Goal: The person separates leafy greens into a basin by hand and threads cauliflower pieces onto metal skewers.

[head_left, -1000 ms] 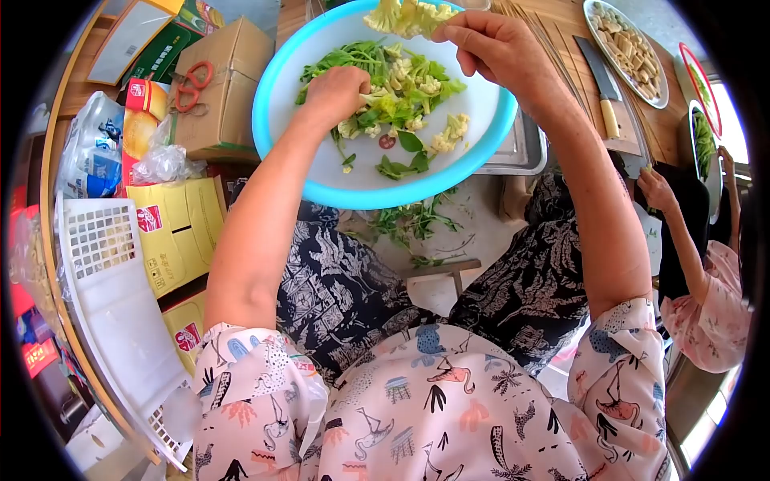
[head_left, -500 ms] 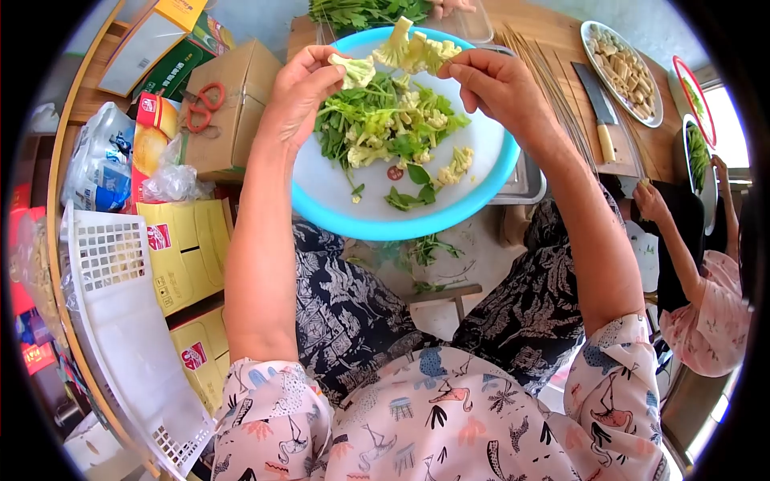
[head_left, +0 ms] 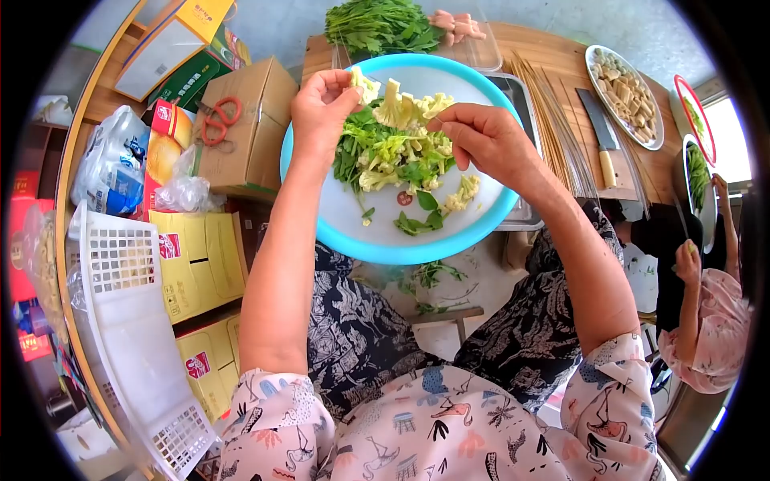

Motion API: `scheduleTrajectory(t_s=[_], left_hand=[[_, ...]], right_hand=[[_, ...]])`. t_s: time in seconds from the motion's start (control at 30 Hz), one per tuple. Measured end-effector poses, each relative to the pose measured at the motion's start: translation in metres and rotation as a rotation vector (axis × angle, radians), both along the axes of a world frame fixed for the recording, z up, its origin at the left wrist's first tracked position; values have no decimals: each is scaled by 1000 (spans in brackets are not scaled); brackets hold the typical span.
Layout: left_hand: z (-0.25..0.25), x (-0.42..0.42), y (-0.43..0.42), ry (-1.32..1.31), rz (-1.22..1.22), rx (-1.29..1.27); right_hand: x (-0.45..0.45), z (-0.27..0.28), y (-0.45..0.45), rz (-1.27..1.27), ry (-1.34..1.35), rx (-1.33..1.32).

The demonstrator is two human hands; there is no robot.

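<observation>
Over the left rim of a blue-edged round tray [head_left: 377, 250], my left hand [head_left: 324, 112] pinches a small pale cauliflower piece [head_left: 365, 86]. My right hand [head_left: 489, 140] is closed on a larger skewered-looking row of cauliflower florets [head_left: 405, 110], held above the middle of the tray. Green leafy stalks and cauliflower bits [head_left: 393, 156] lie heaped beneath both hands. A separate floret [head_left: 463, 193] and some green leaves [head_left: 421, 215] rest near the tray's front right.
Thin sticks [head_left: 553, 120], a cleaver [head_left: 597, 120] and an oval plate of food [head_left: 626, 96] are on the wooden table. Scissors [head_left: 220, 120] lie on a cardboard box [head_left: 250, 152] at left. A co-worker's hand [head_left: 687, 261] is at far right.
My left hand has come up from the heap with a cauliflower piece, then moved closer to the florets in my right hand. The camera view has shifted, showing more of the table's back.
</observation>
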State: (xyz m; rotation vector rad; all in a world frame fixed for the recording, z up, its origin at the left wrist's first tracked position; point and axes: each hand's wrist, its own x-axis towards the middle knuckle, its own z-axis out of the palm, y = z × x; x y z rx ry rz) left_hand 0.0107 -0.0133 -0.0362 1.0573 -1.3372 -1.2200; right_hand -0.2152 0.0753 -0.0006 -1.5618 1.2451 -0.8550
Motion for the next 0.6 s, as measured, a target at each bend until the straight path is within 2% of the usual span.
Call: scheduleTrajectory(t_s=[0.3, 0.6], left_hand=[[-4, -17, 3, -163, 85, -199], [-5, -19, 1, -146, 140, -168]], right_hand=[[5, 3, 2, -16, 18, -5], [6, 4, 2, -46, 34, -28]])
